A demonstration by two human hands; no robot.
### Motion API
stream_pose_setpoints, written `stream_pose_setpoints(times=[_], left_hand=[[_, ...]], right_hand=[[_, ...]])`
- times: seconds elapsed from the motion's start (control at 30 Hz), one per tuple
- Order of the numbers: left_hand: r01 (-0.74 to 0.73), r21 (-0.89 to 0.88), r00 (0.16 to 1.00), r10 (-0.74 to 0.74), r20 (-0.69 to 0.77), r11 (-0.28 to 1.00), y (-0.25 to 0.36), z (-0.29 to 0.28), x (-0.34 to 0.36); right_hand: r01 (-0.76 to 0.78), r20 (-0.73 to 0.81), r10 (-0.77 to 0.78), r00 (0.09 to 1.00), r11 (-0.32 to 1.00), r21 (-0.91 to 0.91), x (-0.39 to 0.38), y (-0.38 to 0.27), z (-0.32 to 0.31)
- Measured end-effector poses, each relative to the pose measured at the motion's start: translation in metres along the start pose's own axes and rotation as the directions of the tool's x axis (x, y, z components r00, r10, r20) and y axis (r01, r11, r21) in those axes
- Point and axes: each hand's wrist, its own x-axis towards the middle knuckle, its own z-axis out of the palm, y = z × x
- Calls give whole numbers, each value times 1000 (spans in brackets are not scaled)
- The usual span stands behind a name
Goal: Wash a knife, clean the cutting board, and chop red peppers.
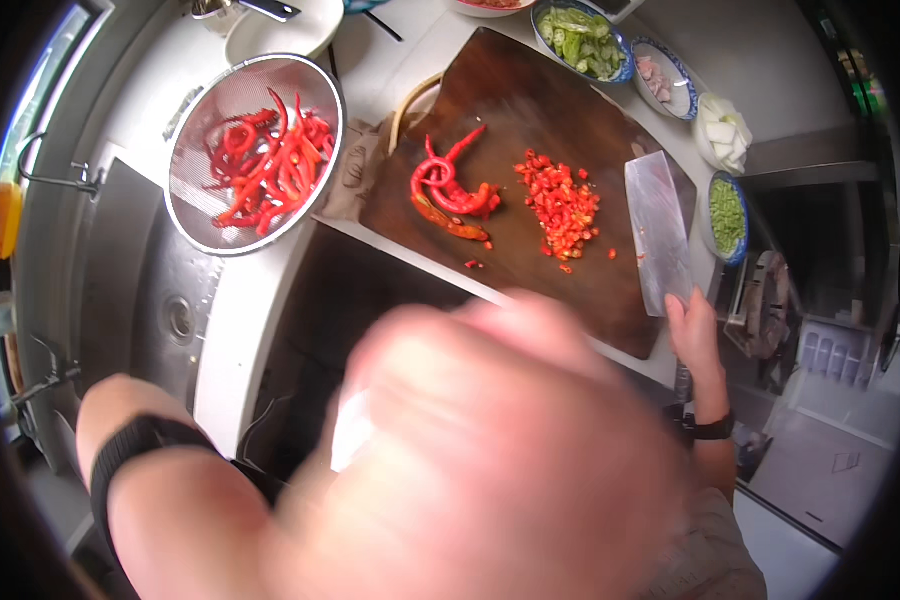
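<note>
My right hand (698,335) is closed round the handle of a broad cleaver (658,230). The blade lies over the right side of a dark wooden cutting board (510,110). To the blade's left is a heap of chopped red chili (560,205), and farther left lie several whole red chilies (450,190). Close to the camera, my left hand (500,430) is raised and smeared by motion, covering the lower middle of the picture. Its fingers cannot be made out. A white patch (350,430) shows beside it, too unclear to name.
A mesh strainer (185,205) of red chilies stands at the left beside a steel sink (120,270). Bowls line the board's far right: sliced green vegetable (582,45), pinkish pieces (655,78), white slices (722,135) and chopped green bits (727,215). A white bowl (280,35) stands at the back.
</note>
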Motion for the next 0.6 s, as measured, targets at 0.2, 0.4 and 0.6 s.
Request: stream_pose_setpoints(times=[0.2,0.4,0.6], left_hand=[[736,159,597,-741,308,658,-167,106,-52],[849,-1,515,-828,221,528,-196,185,-80],[801,-110,591,-746,307,589,-209,155,-87]], right_hand=[[21,-58,-21,998,1000,-3,-7,6,3],[-99,26,98,995,994,44,-4,4,4],[-126,30,125,992,992,14,-5,2,5]])
